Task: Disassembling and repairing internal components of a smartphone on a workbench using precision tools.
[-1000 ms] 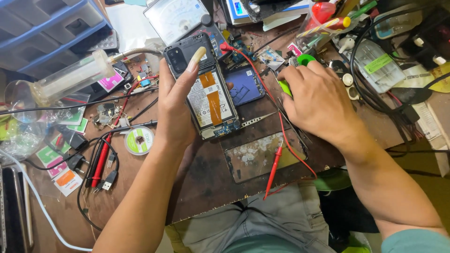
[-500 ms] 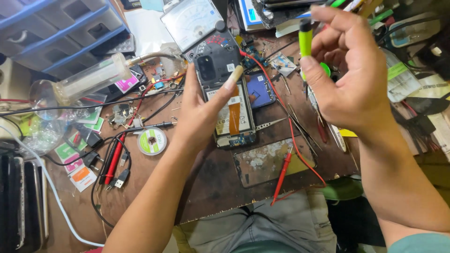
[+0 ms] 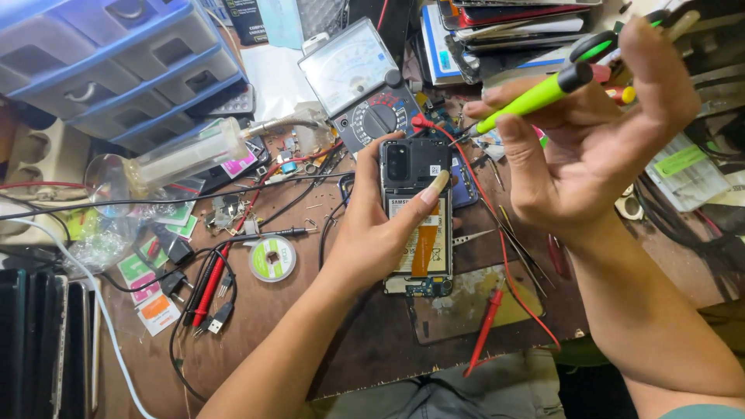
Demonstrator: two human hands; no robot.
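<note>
At the middle of the frame the left hand [image 3: 380,233] grips an opened phone [image 3: 415,217] lying on the cluttered workbench [image 3: 372,341], while the right hand [image 3: 597,147], raised at upper right, pinches a green screwdriver [image 3: 535,97] above a meter [image 3: 361,85].

An analogue multimeter [image 3: 361,81] lies at the back of the cluttered workbench [image 3: 349,349], beside blue plastic drawers [image 3: 116,62], while a solder-wick spool [image 3: 272,258], a red probe [image 3: 485,330] (its lead trailing off), a clear tube [image 3: 186,154] and stacked phones [image 3: 39,341] lie scattered around.
</note>
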